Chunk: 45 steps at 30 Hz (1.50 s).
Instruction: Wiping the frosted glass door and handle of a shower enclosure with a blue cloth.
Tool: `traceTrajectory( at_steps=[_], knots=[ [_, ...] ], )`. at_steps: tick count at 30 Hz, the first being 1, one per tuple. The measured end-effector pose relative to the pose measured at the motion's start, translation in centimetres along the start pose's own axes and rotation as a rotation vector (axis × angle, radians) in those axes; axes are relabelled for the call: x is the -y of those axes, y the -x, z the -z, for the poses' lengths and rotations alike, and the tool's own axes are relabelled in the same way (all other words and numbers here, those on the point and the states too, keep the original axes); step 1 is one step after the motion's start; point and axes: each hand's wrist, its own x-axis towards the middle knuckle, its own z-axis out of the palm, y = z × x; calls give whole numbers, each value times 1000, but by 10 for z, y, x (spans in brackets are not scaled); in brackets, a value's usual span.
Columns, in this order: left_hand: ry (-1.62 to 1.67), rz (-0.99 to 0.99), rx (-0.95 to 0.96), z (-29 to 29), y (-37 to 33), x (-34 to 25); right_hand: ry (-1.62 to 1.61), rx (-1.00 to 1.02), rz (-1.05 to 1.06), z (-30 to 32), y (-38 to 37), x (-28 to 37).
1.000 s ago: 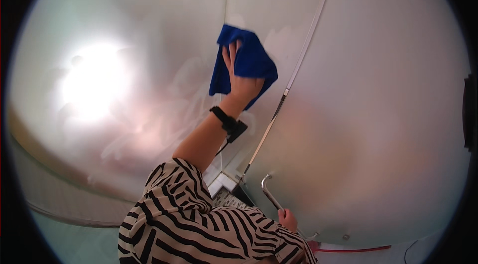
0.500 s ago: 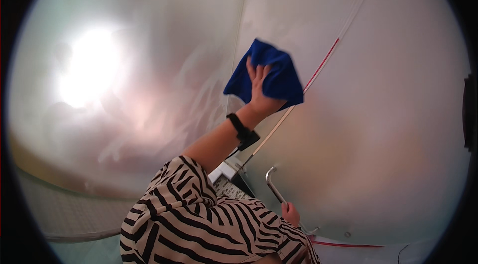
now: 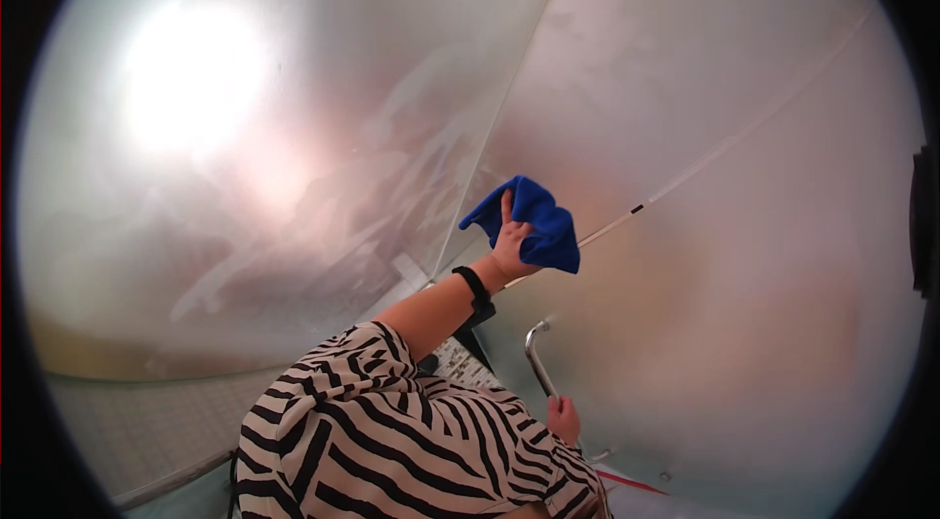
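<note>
My left hand presses a blue cloth against the frosted glass, near the seam between two panels. One finger is stretched upward over the cloth, and folds of the cloth hide part of the other fingers. A black band with a small dark box is strapped round my left wrist. Lower down, my right hand is closed round the curved metal handle on the right-hand glass panel. Striped sleeves cover both upper arms.
The left glass panel carries pale smears and a bright glare. A light strip runs slantwise over the right panel. Mosaic tiling shows past my left arm. A red line lies near the bottom.
My left hand has moved down the glass with the cloth. The view has shifted, so the panel seam and the strip lean more. My right hand keeps its hold on the handle.
</note>
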Motion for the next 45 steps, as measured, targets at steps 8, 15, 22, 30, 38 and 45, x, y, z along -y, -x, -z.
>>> traceTrajectory(
  at_steps=[8, 15, 22, 30, 38, 45],
  knots=[
    [-113, 267, -148, 25, -78, -4, 1, 88, -72, 19, 0, 23],
    [-289, 421, -174, 29, -81, 18, 27, 200, -33, 34, -1, 32],
    [-387, 556, -38, -30, 66, 68, 34, 272, -52, 62, 4, 66],
    [139, 1420, -405, -95, 94, 33, 82, 260, -83, 93, 8, 66],
    [-297, 1398, -366, -83, 77, 22, 17, 410, -74, 75, 13, 94],
    [-266, 1174, -469, -84, 20, 13, 73, 319, -86, 97, 4, 95]
  ],
)
